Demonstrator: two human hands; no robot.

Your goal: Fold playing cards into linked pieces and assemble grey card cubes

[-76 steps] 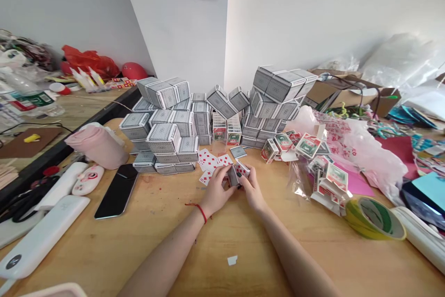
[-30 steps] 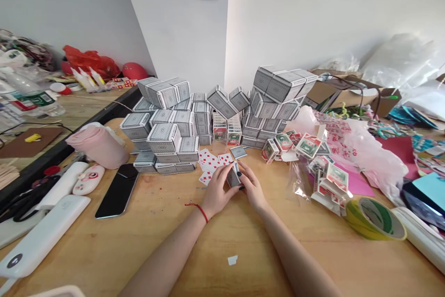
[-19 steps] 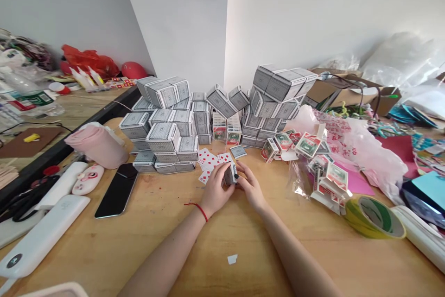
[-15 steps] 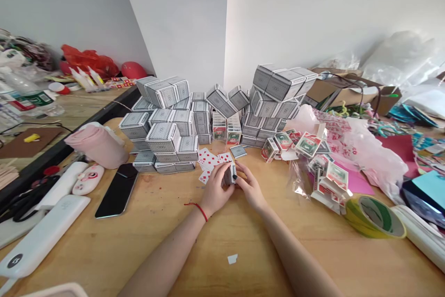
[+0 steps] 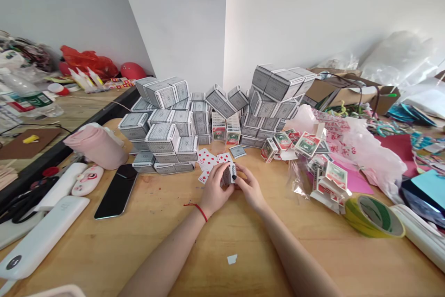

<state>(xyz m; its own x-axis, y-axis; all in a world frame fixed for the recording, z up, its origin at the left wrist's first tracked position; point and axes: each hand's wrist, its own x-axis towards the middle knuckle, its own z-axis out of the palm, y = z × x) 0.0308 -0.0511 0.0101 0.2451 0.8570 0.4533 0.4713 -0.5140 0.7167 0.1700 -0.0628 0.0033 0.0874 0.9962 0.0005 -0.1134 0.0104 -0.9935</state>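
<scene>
Between my two hands is a small grey-and-white box shape of playing cards (image 5: 229,174), held just above or on the table; I cannot tell which. My left hand (image 5: 214,190), with a red string at the wrist, is closed on its left side. Fingers and thumb of my right hand (image 5: 251,189) close on its right side. Loose red diamond cards (image 5: 207,158) lie face up just beyond my left hand. One grey-backed card (image 5: 238,151) lies face down beyond the held box. Parts of the box are hidden by my fingers.
Grey card boxes are stacked at left (image 5: 162,139) and right (image 5: 274,88). Between them stand packed card decks (image 5: 219,131). Opened card cartons (image 5: 332,181) and yellow tape (image 5: 373,216) lie right. A phone (image 5: 116,191) and pink cloth roll (image 5: 97,144) lie left. A paper scrap (image 5: 232,259) lies in front.
The held box has turned or shifted slightly between my fingers. Both hands keep nearly the same place and grip.
</scene>
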